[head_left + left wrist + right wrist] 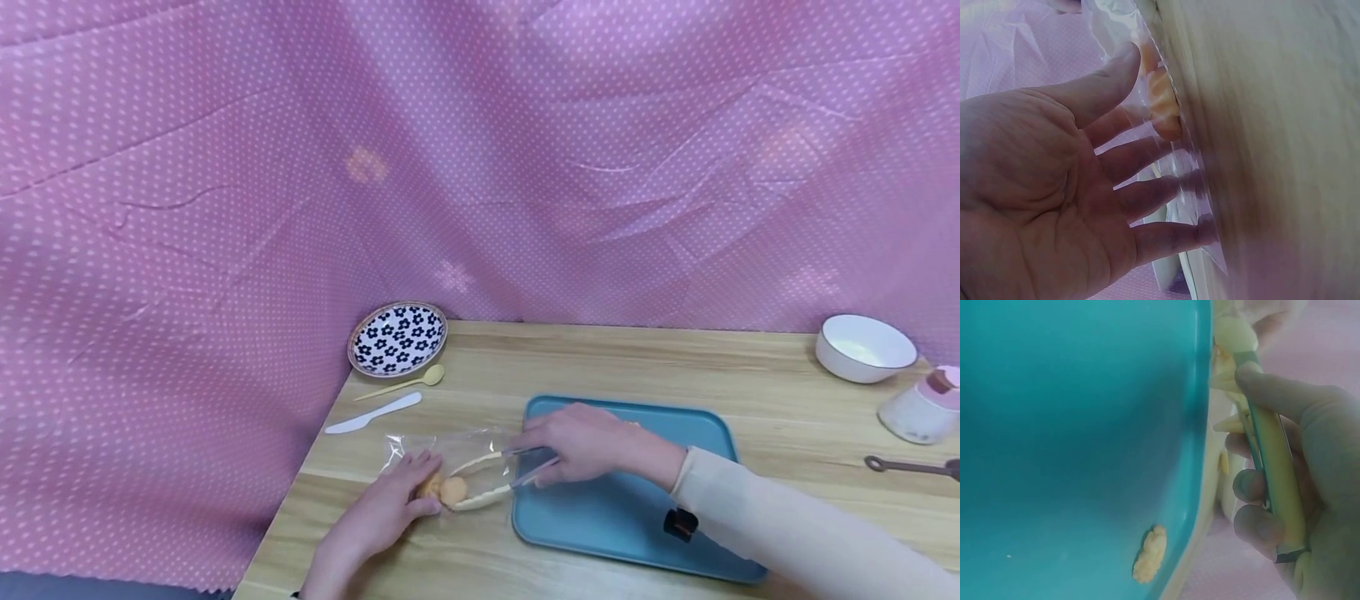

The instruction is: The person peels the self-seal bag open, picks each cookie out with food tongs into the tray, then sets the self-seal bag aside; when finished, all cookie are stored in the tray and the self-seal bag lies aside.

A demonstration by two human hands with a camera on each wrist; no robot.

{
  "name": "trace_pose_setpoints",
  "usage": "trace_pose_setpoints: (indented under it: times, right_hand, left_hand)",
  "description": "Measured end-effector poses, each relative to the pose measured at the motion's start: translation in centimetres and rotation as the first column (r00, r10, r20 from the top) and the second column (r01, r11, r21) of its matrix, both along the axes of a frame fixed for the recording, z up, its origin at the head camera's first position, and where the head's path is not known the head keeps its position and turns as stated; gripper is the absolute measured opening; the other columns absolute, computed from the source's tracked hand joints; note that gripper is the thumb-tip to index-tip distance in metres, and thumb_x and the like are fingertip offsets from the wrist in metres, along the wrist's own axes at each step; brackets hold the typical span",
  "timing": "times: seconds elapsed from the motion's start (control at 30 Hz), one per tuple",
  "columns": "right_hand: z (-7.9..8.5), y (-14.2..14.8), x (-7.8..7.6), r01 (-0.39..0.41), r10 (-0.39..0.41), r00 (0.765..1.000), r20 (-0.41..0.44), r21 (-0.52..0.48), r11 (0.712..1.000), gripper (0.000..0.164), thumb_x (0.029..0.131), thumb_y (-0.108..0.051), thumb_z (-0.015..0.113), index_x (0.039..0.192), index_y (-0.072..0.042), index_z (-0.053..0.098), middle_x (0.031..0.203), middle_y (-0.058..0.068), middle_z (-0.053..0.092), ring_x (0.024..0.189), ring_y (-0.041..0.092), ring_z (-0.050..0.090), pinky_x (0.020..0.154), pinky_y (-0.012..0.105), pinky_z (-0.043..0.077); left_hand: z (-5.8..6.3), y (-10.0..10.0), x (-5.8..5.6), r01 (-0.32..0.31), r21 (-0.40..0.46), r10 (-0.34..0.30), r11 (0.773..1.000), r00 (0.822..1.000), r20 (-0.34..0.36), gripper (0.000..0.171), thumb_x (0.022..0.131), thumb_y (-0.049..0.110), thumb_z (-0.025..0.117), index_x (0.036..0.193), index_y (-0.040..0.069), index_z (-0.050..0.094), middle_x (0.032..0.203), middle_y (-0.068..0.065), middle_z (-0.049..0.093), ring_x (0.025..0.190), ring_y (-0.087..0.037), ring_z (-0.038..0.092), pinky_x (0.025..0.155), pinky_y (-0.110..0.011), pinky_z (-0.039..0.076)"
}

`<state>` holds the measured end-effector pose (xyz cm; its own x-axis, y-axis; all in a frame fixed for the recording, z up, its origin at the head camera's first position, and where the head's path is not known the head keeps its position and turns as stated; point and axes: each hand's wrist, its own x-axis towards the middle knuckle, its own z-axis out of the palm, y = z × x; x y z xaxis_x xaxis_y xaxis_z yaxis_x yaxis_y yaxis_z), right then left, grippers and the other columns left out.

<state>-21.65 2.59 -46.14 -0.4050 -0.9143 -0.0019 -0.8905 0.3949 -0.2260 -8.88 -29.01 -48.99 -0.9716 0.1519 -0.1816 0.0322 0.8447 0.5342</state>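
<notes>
My right hand (581,442) grips a pair of tongs (480,502) with cream scalloped arms, over the left edge of the blue tray (622,521). The tongs reach left into a clear plastic bag (487,442) lying on the table. Inside the bag are orange-yellow cookies (453,490), close to the tongs' ends; whether the tips touch one I cannot tell. My left hand (386,508) rests on the bag's left end, its fingers (1147,197) spread and nearly straight, beside a ridged cookie (1163,103). One piece of cookie (1150,555) lies on the tray, mostly hidden by my right hand in the head view.
A flower-patterned oval dish (397,339), a yellow spoon (405,383) and a white knife (373,414) lie at the back left. On the right are a white bowl (862,350), a jar with a pink lid (922,408) and a dark-handled utensil (911,467). Pink dotted cloth hangs behind.
</notes>
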Motion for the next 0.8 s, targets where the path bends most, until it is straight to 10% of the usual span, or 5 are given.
trace_pose_setpoints:
  times: [0.4,0.8]
  right_hand:
    - [0.4,3.7,0.0,0.093,-0.091,0.995,0.029,-0.055,0.994,0.052,0.091,-0.053,0.070,0.140,-0.040,0.058,0.133,-0.016,0.068,0.093,0.002,0.068,0.076,0.028,0.057]
    - [0.4,17.4,1.3,0.361,-0.374,0.926,-0.050,-0.168,0.917,0.050,0.087,-0.054,0.075,0.132,-0.035,0.066,0.114,-0.019,0.070,0.083,-0.007,0.058,0.069,0.023,0.052]
  left_hand:
    - [-0.4,0.0,-0.1,-0.007,-0.005,0.007,1.000,1.000,0.011,0.073,0.089,0.045,0.072,0.153,0.021,0.046,0.164,-0.010,0.039,0.155,-0.044,0.026,0.125,-0.066,0.021]
    - [-0.4,0.4,0.1,-0.019,-0.035,0.019,0.999,1.000,-0.009,0.069,0.090,0.039,0.072,0.152,0.021,0.047,0.163,-0.010,0.040,0.154,-0.044,0.029,0.124,-0.069,0.021]
